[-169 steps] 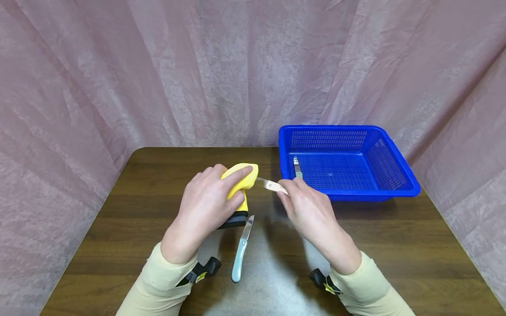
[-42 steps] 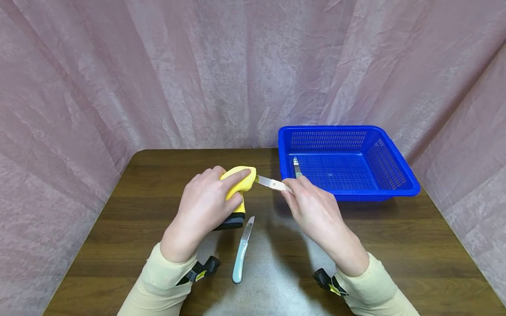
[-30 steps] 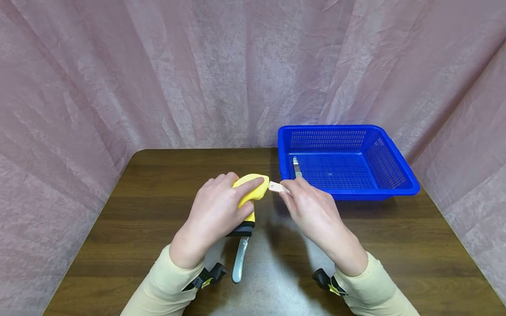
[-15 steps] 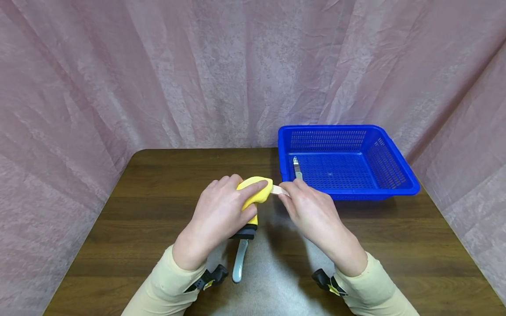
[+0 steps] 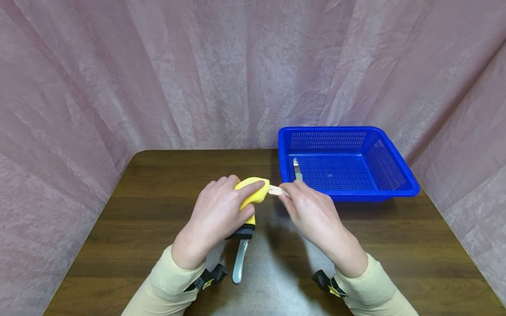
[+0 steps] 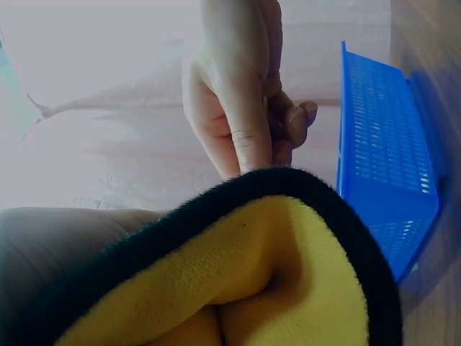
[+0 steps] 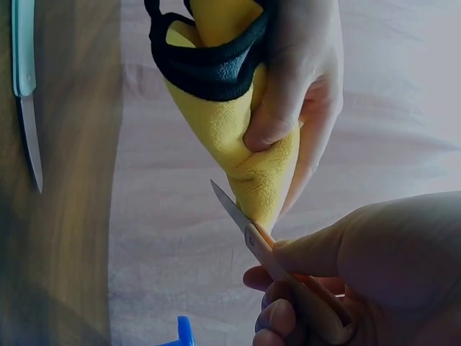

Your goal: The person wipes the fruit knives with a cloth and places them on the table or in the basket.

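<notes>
My left hand (image 5: 219,215) holds a folded yellow cloth (image 7: 209,122) with a dark border, thumb and fingers pinching it over a small knife's blade. My right hand (image 5: 312,213) grips that knife (image 5: 272,190) by its cream handle, thumb laid along it. From the head view the blade is hidden by the cloth; in the right wrist view the knife's bare tip (image 7: 227,200) shows beside the cloth. Below the left hand a second knife (image 5: 240,263) with a pale blue-green handle lies on the table, its blade covered from above by the cloth.
A blue plastic basket (image 5: 330,129) with slotted walls stands at the back right, just beyond my right hand. Inside, against its left side, lies another knife (image 5: 298,170), its handle mostly hidden. Pink curtains (image 5: 197,74) hang behind the brown wooden table (image 5: 174,171).
Since 1.4 seconds ago, my left hand has moved right and toward me with the cloth, up to the cream handle, then slightly back left. The right hand has barely moved.
</notes>
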Tool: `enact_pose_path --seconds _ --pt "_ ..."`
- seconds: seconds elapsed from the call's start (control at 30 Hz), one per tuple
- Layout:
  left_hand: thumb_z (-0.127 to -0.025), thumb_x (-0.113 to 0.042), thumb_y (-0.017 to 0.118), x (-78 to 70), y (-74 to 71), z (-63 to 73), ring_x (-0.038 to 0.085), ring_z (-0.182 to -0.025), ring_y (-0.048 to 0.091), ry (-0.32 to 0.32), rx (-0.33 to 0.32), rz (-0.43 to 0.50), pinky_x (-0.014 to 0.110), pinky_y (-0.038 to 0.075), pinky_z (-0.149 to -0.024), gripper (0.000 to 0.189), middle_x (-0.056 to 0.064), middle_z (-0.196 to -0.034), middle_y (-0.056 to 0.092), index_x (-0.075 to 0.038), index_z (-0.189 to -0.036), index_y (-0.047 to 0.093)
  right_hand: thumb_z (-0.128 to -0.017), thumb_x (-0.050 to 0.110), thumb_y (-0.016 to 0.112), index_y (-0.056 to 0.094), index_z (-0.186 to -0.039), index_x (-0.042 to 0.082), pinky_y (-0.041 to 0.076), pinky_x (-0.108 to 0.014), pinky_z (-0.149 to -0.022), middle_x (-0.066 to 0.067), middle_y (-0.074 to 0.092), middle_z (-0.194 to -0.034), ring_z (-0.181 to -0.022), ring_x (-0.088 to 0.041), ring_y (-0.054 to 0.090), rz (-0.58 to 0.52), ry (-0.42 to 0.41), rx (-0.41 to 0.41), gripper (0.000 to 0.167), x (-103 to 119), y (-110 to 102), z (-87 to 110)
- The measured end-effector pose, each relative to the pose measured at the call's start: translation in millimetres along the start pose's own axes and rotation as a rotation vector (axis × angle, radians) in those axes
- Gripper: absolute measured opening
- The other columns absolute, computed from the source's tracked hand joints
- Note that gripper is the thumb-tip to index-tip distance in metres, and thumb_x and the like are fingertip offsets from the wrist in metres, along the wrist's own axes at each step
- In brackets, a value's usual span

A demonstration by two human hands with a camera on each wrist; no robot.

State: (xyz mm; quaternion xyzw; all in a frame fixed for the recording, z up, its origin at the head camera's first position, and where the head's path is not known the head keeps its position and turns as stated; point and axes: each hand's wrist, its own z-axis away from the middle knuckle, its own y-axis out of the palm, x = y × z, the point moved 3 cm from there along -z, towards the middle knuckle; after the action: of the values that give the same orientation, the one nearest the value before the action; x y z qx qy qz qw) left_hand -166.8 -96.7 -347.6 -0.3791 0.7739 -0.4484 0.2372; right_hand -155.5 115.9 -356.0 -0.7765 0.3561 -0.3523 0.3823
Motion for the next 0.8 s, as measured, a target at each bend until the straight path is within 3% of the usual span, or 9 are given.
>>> enact_pose_path --seconds 0.33,0.8 --pt "-0.086 -0.021 0.083 3.8 -0.9 -0.8 0.027 -0.076 0.061 -0.021 0.024 -0.006 0.042 0.050 -0.063 0.053 0.008 -0.091 0.067 -0.030 -0.138 0.079 -0.105 0.017 0.076 0.078 -0.120 0.009 0.054 -0.044 -0.058 -0.003 0.072 -0.101 -0.077 -0.023 0.070 -0.007 0.016 0.009 0.017 -1 0 0.6" --pt "-0.086 -0.020 0.082 11.7 -3.5 -0.5 0.027 -0.074 0.060 -0.063 0.034 -0.001 0.043 0.049 -0.062 0.052 0.008 -0.088 0.064 -0.030 -0.137 0.080 -0.106 0.017 0.075 0.078 -0.123 0.010 0.052 -0.040 -0.056 -0.002 0.070 -0.098 -0.072 -0.019 0.064 -0.012 0.029 0.020 0.019 -2 -4 -0.2"
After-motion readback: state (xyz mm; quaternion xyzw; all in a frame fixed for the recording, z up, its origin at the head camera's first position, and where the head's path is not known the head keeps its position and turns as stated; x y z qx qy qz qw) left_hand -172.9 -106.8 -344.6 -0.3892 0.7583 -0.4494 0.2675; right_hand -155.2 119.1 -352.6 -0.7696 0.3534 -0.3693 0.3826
